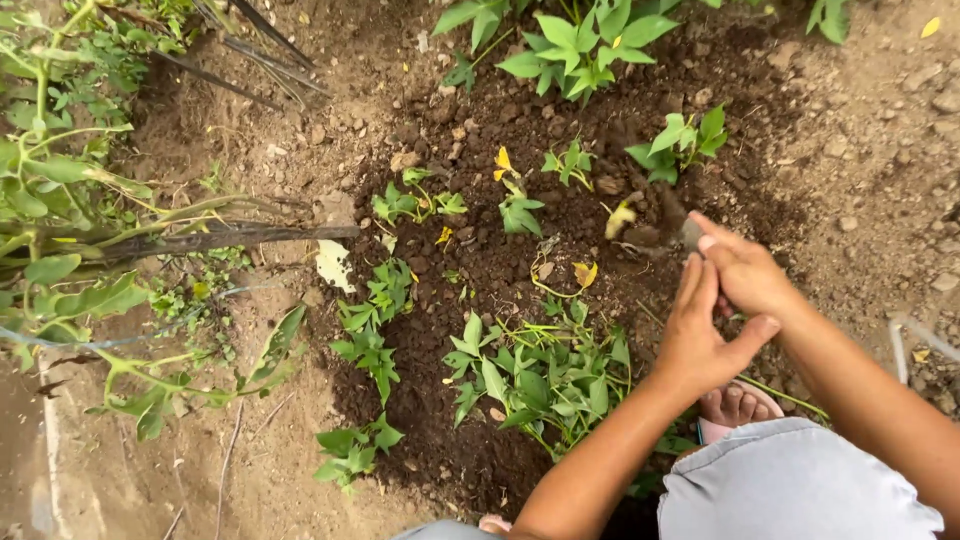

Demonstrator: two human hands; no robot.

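Small dark tool [668,222], blurred, over the dark dug soil [560,270] just up-left of the two hands. Kind of tool not clear; it looks like a short blade or trowel head with soil on it. Its long axis runs from the hands at lower right up toward the upper left, the far end pointing at the small green seedling [682,140]. A greyish bit of handle shows right at the fingertips.

Right hand [748,272]: fingers [712,238] curled closed around the handle end of the tool, knuckles up, forearm coming in from the lower right edge.

Left hand [700,335]: fingers mostly straight and close together, thumb spread out to the right, palm laid against the underside of the right hand. Whether it touches the tool itself cannot be told.

The tool lies ahead of both hands, touching the right fingers, its far end at or just above the soil.

Around: a yellow leaf [620,218] just left of the tool; a leafy vine clump [545,375] near the left forearm; more cuttings [370,320] in the dark bed to the left. A sandalled foot [735,405] sits under the hands, grey shorts [790,485] below. Pale dry ground [880,130] surrounds the bed; long stems [150,245] at left.
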